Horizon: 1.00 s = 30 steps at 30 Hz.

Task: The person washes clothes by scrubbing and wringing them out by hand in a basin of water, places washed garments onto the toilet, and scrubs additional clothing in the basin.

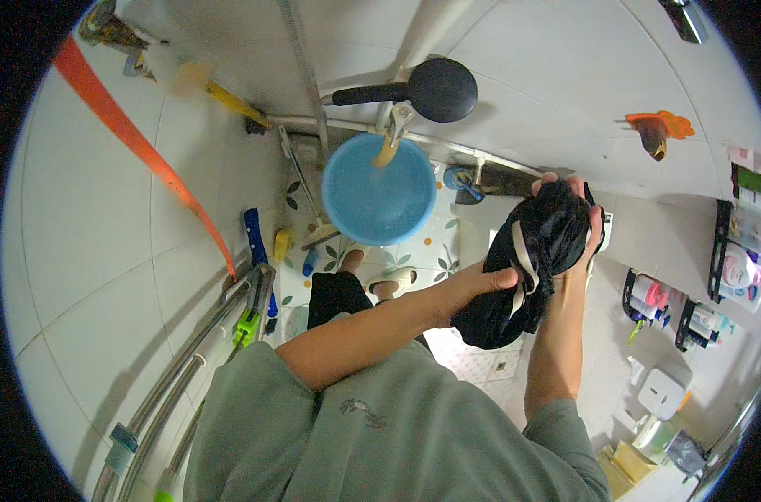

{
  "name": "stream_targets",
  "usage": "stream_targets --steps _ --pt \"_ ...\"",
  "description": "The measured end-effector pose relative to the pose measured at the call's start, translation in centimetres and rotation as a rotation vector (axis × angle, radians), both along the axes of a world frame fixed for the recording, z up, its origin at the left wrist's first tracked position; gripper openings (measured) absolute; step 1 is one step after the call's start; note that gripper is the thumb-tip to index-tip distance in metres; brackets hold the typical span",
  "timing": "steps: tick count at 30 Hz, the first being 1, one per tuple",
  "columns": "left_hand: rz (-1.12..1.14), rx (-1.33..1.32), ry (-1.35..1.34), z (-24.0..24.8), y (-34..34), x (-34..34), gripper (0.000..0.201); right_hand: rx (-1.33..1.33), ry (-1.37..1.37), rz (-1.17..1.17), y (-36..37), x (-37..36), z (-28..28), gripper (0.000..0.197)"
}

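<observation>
Out to the right of my body I hold a bunched black cloth garment [538, 251] with a white strip or cord running down it; its exact kind is hidden by the folds. My left hand [478, 293] grips its near left side, thumb on top and the other fingers out of sight beneath. Around its far right side my right hand [590, 230] is wrapped, with fingertips showing at the upper edge. To the left of the garment and lower down is a round light-blue basin [330, 194], apart from both hands. A tap [399, 121] hangs over the basin.
A black shower head [442, 90] is on the far wall above the basin. A broom [320, 234] leans left of the basin. Metal rails [171, 381] and an orange strap [146, 146] line the left wall. Shelves with bottles [648, 293] are on the right wall.
</observation>
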<state>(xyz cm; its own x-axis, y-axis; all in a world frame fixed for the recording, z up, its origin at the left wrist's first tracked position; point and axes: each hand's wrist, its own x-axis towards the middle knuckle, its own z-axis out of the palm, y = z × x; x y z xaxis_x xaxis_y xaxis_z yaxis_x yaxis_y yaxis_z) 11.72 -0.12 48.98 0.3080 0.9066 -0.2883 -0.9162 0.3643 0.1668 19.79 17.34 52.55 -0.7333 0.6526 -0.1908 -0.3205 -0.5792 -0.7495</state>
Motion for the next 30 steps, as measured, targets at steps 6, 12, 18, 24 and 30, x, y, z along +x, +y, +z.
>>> stream_targets --steps 6,12,18,24,30 --pt "0.191 0.082 0.513 -1.2 0.0 -0.9 0.091 0.326 -0.719 0.147 -1.6 -4.1 2.1 0.025" --pt "0.258 -0.032 0.953 -7.1 1.7 -0.6 0.067 1.013 -0.984 0.438 -0.9 -8.0 -4.9 0.031" --pt "0.294 -0.063 0.936 -9.6 2.6 -1.0 0.061 1.514 -1.091 0.621 -2.9 -11.9 -6.6 0.023" --pt "0.314 -0.101 0.971 -9.6 3.0 -1.8 0.066 1.729 -1.13 0.687 -3.1 -13.4 -7.8 0.022" --pt "0.31 -0.109 0.981 -10.1 3.9 -1.5 0.066 1.726 -1.173 0.693 -2.4 -13.6 -7.8 0.023"
